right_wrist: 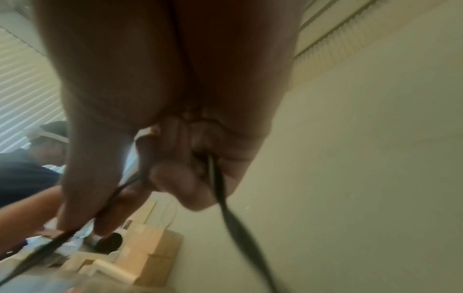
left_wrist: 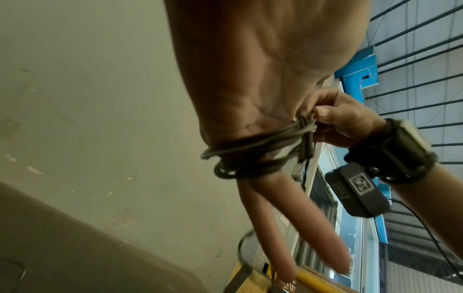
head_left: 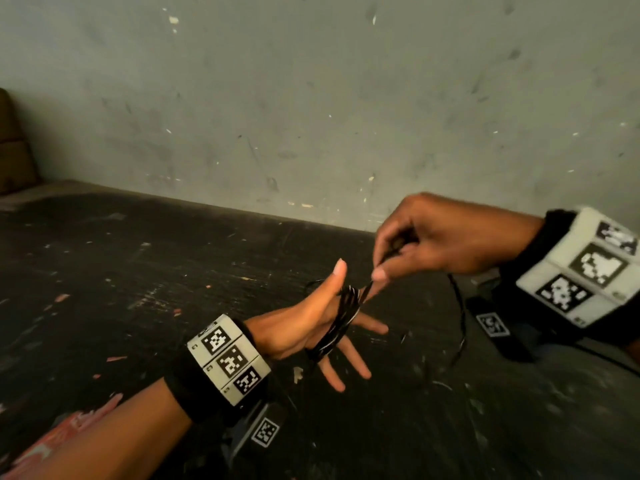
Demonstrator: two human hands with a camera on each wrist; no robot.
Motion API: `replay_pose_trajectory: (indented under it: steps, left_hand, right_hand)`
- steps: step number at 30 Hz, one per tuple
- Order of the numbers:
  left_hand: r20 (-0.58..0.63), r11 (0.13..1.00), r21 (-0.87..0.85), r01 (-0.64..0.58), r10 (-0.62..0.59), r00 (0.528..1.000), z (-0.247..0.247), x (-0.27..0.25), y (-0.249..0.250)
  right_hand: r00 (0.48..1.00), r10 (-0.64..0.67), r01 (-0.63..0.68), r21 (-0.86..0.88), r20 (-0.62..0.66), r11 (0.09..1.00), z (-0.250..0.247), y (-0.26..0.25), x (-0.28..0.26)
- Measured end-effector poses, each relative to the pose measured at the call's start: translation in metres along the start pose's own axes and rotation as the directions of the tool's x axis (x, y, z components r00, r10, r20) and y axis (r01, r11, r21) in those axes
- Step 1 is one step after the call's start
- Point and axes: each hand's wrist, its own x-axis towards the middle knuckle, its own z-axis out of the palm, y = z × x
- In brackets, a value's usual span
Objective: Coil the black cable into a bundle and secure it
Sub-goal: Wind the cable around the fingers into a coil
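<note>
The black cable (head_left: 341,315) is wound in several loops around my left hand (head_left: 322,327), across the palm below the raised thumb. That hand is flat, fingers straight and spread. My right hand (head_left: 408,247) pinches a stretch of cable between thumb and forefinger just above the coil. A loose tail (head_left: 459,317) hangs down from the right hand. In the left wrist view the loops (left_wrist: 253,152) circle the back of the hand, and the right hand's fingers (left_wrist: 333,117) pinch the strands at the coil's edge. The right wrist view is blurred; cable (right_wrist: 220,188) runs out of the curled fingers.
A dark, scuffed table (head_left: 138,289) lies under both hands, with a grey marked wall (head_left: 311,98) right behind it. Brown boxes (head_left: 14,150) stand at the far left. A red-patterned patch (head_left: 69,431) shows near the left forearm.
</note>
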Motion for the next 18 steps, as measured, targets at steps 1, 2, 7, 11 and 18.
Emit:
replay_pose_trajectory:
  steps: [1,2,7,11,18]
  left_hand:
    - [0.036,1.0,-0.007,0.023,-0.023,0.999,0.0,0.0,0.0]
    - [0.07,0.999,-0.022,0.041,-0.039,0.997,0.001,0.0,0.001]
    - [0.213,0.989,-0.147,0.007,0.025,0.977,0.004,-0.006,0.01]
    - [0.3,0.943,-0.319,-0.092,0.193,0.934,0.001,-0.006,0.023]
    - [-0.027,0.776,-0.543,-0.321,0.366,0.93,-0.021,0.01,0.039]
  right_hand:
    - [1.0,-0.002,0.003,0.015,-0.029,1.0,-0.007,0.003,0.0]
    - [0.998,-0.001,0.002,0.03,-0.059,1.0,-0.013,0.007,0.0]
    - [0.984,0.018,-0.007,0.061,-0.179,0.998,-0.005,0.046,0.008]
    - [0.962,0.04,0.01,0.181,-0.27,0.983,0.053,0.076,0.015]
    - [0.962,0.053,-0.02,0.126,-0.267,0.992,0.142,0.056,0.021]
